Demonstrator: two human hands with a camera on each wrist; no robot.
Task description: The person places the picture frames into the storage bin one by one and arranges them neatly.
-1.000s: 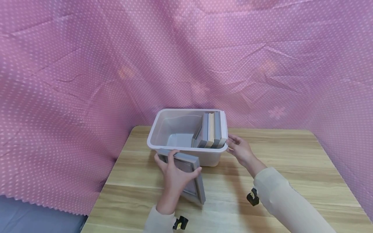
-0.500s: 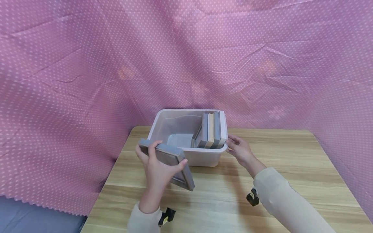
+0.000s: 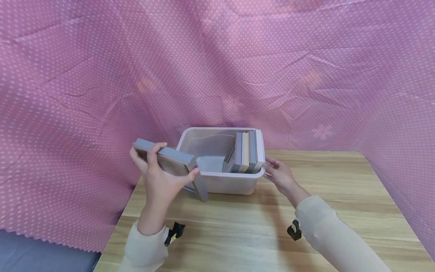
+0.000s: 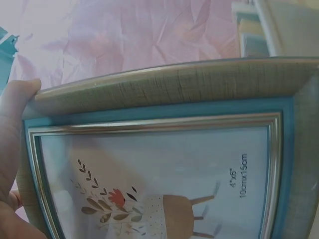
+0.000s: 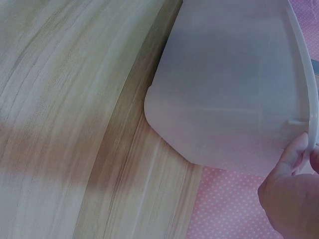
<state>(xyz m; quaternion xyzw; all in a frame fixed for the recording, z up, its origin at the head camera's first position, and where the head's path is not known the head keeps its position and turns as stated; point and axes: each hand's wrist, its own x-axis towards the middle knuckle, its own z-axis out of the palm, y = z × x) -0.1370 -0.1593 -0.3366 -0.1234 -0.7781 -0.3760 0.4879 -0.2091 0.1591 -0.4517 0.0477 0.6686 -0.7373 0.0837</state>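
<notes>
My left hand (image 3: 158,185) grips a grey picture frame (image 3: 174,154) by its edges, thumb on one side and fingers on the other. It is held tilted above the table, in front of the bin's left end. In the left wrist view, the frame (image 4: 199,82) shows a printed insert with a plant design and size text. A whitish plastic bin (image 3: 234,184) stands at the table's far side. My right hand (image 3: 280,177) holds the bin's rim at its right end; in the right wrist view the thumb lies below that rim.
Several upright items (image 3: 245,151), grey, cream and white, stand side by side at the bin's right; one beside them leans. The bin's left part shows bare floor. A wooden table (image 3: 238,234) lies beneath, with a pink dotted cloth (image 3: 217,68) behind and around it.
My left hand has carried the picture frame leftward and up, from in front of the bin's middle to its left end. The bin has shifted very slightly left; my right hand stays at its rim.
</notes>
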